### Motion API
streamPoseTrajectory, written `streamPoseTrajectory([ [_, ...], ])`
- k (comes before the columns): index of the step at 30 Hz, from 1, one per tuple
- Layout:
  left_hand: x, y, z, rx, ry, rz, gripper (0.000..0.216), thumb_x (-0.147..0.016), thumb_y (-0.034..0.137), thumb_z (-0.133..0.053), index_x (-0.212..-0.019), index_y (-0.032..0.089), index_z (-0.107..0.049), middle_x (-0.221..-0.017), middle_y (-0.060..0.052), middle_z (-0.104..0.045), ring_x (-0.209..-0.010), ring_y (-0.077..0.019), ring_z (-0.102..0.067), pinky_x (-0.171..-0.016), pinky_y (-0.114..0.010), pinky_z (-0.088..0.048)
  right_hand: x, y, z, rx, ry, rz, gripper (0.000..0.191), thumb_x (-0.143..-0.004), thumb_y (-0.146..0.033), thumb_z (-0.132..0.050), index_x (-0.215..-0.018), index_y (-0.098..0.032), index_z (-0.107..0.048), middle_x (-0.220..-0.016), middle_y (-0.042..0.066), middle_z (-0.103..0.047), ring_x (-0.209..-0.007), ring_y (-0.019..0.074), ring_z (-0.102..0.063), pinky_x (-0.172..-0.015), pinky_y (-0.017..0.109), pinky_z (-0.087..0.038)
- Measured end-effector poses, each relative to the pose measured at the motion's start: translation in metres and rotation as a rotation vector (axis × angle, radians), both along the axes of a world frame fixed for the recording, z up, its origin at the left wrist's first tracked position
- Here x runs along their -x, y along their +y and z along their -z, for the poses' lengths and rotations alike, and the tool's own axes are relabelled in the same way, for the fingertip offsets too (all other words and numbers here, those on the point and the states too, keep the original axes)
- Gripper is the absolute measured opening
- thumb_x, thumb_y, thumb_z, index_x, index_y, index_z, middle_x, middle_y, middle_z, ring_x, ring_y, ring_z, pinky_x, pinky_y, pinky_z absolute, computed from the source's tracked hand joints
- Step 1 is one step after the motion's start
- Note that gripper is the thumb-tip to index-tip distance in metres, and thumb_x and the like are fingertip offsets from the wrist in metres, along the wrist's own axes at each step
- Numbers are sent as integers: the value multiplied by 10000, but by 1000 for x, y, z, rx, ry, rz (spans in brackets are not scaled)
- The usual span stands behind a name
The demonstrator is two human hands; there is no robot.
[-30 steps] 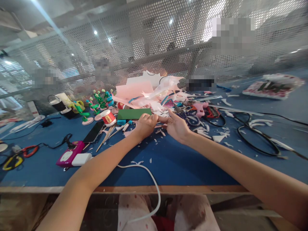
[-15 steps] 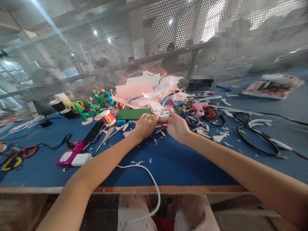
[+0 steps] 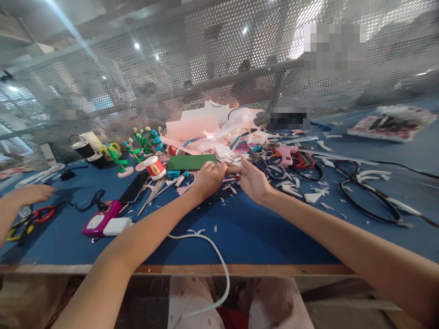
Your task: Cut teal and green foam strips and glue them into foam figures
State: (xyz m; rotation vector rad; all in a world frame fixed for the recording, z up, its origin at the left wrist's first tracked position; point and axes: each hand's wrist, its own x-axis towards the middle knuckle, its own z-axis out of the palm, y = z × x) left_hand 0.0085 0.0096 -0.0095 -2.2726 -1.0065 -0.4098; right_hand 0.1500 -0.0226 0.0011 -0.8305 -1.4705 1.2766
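Close together above the blue table, my left hand [image 3: 210, 179] and my right hand [image 3: 253, 182] meet at the fingertips. The fingers of both are curled inward, and anything pinched between them is too small or hidden to name. Just behind my left hand lies a flat green strip [image 3: 187, 162]. White paper scraps [image 3: 233, 188] are scattered below and around the fingers. To the right of my right hand rest scissors with dark blue handles [image 3: 275, 171] and a pink glue gun [image 3: 287, 156].
A pile of pink sheets [image 3: 192, 128] stands behind. Leftward are a red-and-white tub [image 3: 155, 168], a phone [image 3: 134, 187], green twisted plant-like figures [image 3: 117, 157] and a purple power adapter [image 3: 99, 219]. A co-worker's hand [image 3: 32, 195] is above scissors [image 3: 44, 214]. A black cable [image 3: 360, 205] loops at right.
A co-worker's hand has come in from the left, above the red- and yellow-handled scissors. My own hands stay almost in the same place, fingertips together.
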Motion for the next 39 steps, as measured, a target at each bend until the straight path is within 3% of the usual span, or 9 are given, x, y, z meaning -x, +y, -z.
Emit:
streamPoseTrajectory([
  [5,-2,-2,-3,16,19,-15,194,-869,103,-304,-834,126,-494,-637,-95,-608,-697,-223,-613,-696,-321,-437,0,4,5,-20,19,36,688,-758,-726,-257,-992,-250,-695,-1040,85,-678,-1314,272,-324,-1043,490,-241],
  [12,-3,-3,-4,39,35,-27,173,-859,88,-325,-868,106,-497,-654,-100,-621,-682,-221,-621,-674,-319,-433,-1,9,12,-142,22,89,603,-707,-745,-384,-697,-249,-728,-1017,53,-692,-1283,286,-375,-1111,466,-132],
  [19,-3,-5,-5,51,-30,-19,252,-944,248,-280,-1018,103,-472,-766,-91,-649,-794,-211,-641,-706,-313,-420,-9,19,15,-179,-15,159,584,-688,-766,-412,-663,-268,-717,-1209,4,-611,-1285,294,-381,-1112,469,-171],
  [23,-9,-11,-11,164,-43,-34,284,-941,277,-306,-1103,90,-447,-937,-126,-646,-883,-221,-633,-713,-313,-432,-13,28,18,-202,-56,245,559,-700,-733,-450,-801,-252,-717,-1191,35,-620,-1209,279,-469,-1060,468,-279],
  [26,-10,-13,-23,218,-71,-44,334,-917,242,-362,-1208,79,-394,-1082,-154,-609,-969,-240,-609,-753,-322,-451,-16,33,18,-204,-49,313,567,-702,-714,-469,-854,-220,-703,-1036,59,-679,-1102,259,-548,-982,434,-374],
  [29,-3,-11,-46,282,-139,-91,427,-893,231,-410,-1282,71,-339,-1151,-188,-578,-1027,-252,-580,-799,-331,-463,-22,38,17,-182,-49,456,502,-713,-662,-502,-810,-207,-691,-882,46,-691,-971,235,-596,-868,379,-444],
  [34,35,4,-87,454,-117,-181,621,-739,184,-612,-1305,115,-365,-1315,-193,-462,-1199,-282,-451,-961,-371,-402,-28,39,11,-169,8,569,327,-714,-505,-580,-812,-209,-680,-845,13,-678,-873,195,-599,-804,329,-445],
  [37,62,16,-93,647,31,-245,673,-678,164,-613,-1311,151,-387,-1363,-178,-417,-1187,-282,-461,-927,-360,-423,-25,36,8,-153,2,547,271,-701,-438,-604,-788,-192,-677,-770,16,-668,-779,173,-597,-741,311,-447],
  [39,78,26,-91,675,63,-221,642,-681,153,-562,-1303,160,-406,-1322,-167,-468,-1114,-259,-516,-895,-345,-438,-23,35,8,-153,-23,529,263,-699,-421,-611,-784,-180,-675,-736,20,-661,-724,161,-591,-711,309,-445],
])
